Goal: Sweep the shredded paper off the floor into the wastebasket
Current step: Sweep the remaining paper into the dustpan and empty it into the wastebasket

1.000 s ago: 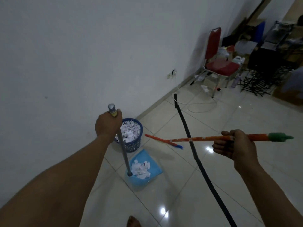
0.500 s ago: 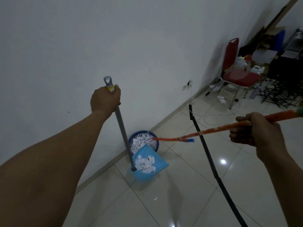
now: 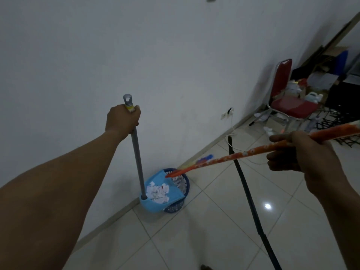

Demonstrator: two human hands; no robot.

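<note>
Head view: my left hand [image 3: 122, 119] grips the dustpan [image 3: 155, 191] pole upright over the wastebasket [image 3: 183, 184]; my right hand [image 3: 296, 152] clamps the broom [image 3: 233, 155], pointing left-downward.

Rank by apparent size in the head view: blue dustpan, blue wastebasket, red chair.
1. Red padded chair: looks largest, though farthest away.
2. Light-blue plastic dustpan.
3. Dark-blue mesh wastebasket: mostly hidden behind the dustpan, so unsure.

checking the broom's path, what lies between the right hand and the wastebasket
In the head view, only the orange broom handle spans from the right hand to the blue wastebasket; below it a black cable crosses the floor tiles.
</note>
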